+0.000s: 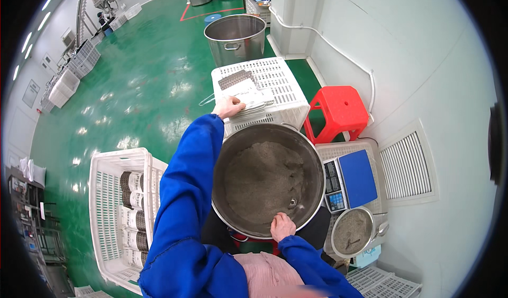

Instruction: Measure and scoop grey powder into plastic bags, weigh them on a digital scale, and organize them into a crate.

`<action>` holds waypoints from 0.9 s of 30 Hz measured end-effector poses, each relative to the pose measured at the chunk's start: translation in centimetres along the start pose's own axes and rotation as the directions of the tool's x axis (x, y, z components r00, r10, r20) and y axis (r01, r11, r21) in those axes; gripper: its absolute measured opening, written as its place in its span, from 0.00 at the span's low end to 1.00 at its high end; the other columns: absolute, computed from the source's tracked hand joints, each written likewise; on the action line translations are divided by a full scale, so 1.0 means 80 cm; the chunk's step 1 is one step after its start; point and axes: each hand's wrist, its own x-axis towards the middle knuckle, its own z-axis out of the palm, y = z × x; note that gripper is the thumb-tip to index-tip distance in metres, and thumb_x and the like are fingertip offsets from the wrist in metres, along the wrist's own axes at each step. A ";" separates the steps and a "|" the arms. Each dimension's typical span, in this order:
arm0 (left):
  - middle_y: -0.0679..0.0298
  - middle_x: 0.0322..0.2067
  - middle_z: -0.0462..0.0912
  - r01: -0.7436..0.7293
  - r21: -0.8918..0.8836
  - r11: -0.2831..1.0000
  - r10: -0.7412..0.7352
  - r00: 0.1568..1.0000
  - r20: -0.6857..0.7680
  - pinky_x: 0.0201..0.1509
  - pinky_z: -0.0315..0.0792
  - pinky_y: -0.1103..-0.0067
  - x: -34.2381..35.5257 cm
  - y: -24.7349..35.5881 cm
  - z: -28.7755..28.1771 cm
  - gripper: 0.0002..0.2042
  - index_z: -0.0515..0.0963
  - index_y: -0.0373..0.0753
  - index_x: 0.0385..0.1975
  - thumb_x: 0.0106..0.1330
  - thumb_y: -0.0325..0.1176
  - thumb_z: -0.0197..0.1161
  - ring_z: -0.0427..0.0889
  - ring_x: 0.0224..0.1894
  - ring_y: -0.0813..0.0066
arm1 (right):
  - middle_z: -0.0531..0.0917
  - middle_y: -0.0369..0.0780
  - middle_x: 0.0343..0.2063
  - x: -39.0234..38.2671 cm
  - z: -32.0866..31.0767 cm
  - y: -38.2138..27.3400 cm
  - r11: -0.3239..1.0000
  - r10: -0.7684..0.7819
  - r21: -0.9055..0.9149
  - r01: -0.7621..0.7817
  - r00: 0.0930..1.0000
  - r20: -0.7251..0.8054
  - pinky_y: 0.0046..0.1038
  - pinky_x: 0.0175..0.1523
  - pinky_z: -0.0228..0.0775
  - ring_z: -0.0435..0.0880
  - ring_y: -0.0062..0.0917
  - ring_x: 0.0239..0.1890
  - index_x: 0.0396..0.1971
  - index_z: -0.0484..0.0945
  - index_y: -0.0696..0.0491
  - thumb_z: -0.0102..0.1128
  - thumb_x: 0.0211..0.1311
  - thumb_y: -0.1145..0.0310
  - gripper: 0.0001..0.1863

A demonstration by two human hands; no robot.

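A wide steel pot of grey-brown powder stands in front of me, between my legs. My left hand reaches past its far left side, fingers closed on the near edge of a white flat packet in a stack. The stack lies on an upturned white plastic crate. At the pot's near right rim is my right hand, its fingers curled over the powder; what they hold is hidden. Just beyond those fingertips, a small shiny metal piece shows against the powder.
On my right are a blue-topped scale, a smaller steel pot of powder and a red stool by the wall. A white crate holding several packets stands at left. Another large pot stands behind the upturned crate.
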 end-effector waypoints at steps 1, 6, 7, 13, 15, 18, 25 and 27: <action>0.49 0.43 0.87 -0.026 0.027 0.999 0.027 0.999 -0.034 0.57 0.76 0.72 0.000 -0.006 0.001 0.28 0.85 0.37 0.46 0.51 0.51 0.65 0.85 0.49 0.56 | 0.84 0.42 0.41 0.001 0.000 -0.001 1.000 -0.006 0.000 0.006 1.000 0.000 0.37 0.47 0.78 0.85 0.37 0.41 0.31 0.84 0.55 0.61 0.57 0.68 0.07; 0.50 0.42 0.88 -0.088 0.071 0.994 0.095 0.989 -0.109 0.57 0.76 0.72 0.004 -0.013 0.008 0.25 0.86 0.37 0.44 0.50 0.49 0.66 0.86 0.49 0.58 | 0.84 0.42 0.41 0.000 -0.003 -0.002 1.000 -0.009 -0.014 0.009 1.000 0.020 0.38 0.46 0.79 0.85 0.37 0.41 0.33 0.83 0.55 0.61 0.58 0.68 0.08; 0.50 0.41 0.87 -0.090 0.077 0.993 0.099 0.988 -0.117 0.56 0.76 0.72 0.006 -0.013 0.011 0.24 0.86 0.38 0.43 0.50 0.47 0.66 0.86 0.47 0.58 | 0.84 0.42 0.40 0.000 -0.004 -0.002 1.000 -0.008 -0.016 0.008 1.000 0.023 0.38 0.46 0.79 0.85 0.37 0.41 0.32 0.83 0.55 0.61 0.58 0.68 0.08; 0.50 0.39 0.86 -0.156 0.262 0.952 0.197 0.970 -0.140 0.48 0.78 0.68 0.012 -0.028 0.013 0.15 0.86 0.40 0.40 0.54 0.36 0.63 0.85 0.41 0.54 | 0.84 0.42 0.38 -0.001 0.000 -0.003 0.999 -0.026 -0.018 0.027 1.000 0.008 0.38 0.44 0.79 0.85 0.37 0.39 0.31 0.83 0.54 0.60 0.58 0.67 0.07; 0.50 0.38 0.86 -0.180 0.314 0.932 0.247 0.951 -0.187 0.45 0.78 0.67 0.003 -0.038 0.005 0.13 0.85 0.40 0.40 0.56 0.34 0.63 0.85 0.39 0.53 | 0.84 0.43 0.36 0.002 0.000 -0.010 0.999 -0.026 -0.036 0.027 0.999 0.034 0.39 0.43 0.78 0.85 0.38 0.38 0.29 0.83 0.54 0.60 0.58 0.67 0.07; 0.53 0.37 0.86 -0.396 0.191 0.898 0.421 0.648 -0.635 0.43 0.78 0.66 -0.051 0.032 0.023 0.08 0.85 0.40 0.38 0.65 0.31 0.61 0.85 0.38 0.52 | 0.84 0.43 0.32 -0.002 -0.004 0.001 0.995 0.034 -0.093 -0.027 0.997 0.076 0.40 0.42 0.77 0.85 0.39 0.36 0.27 0.82 0.54 0.61 0.58 0.65 0.08; 0.58 0.39 0.86 -0.723 0.203 0.661 0.742 0.589 -0.319 0.41 0.78 0.65 -0.330 0.092 0.136 0.14 0.82 0.38 0.42 0.54 0.24 0.61 0.84 0.36 0.58 | 0.85 0.40 0.33 0.010 0.010 0.022 0.930 0.062 0.330 -0.160 0.955 0.289 0.36 0.42 0.78 0.85 0.34 0.36 0.38 0.82 0.53 0.59 0.66 0.53 0.18; 0.59 0.46 0.85 -0.693 0.259 0.673 0.740 0.631 -0.232 0.48 0.77 0.68 -0.384 0.048 0.197 0.20 0.81 0.38 0.46 0.48 0.28 0.65 0.85 0.46 0.62 | 0.84 0.40 0.40 0.029 0.000 0.024 0.437 0.063 0.682 -0.587 0.776 0.627 0.33 0.42 0.78 0.84 0.30 0.38 0.49 0.79 0.55 0.53 0.72 0.48 0.24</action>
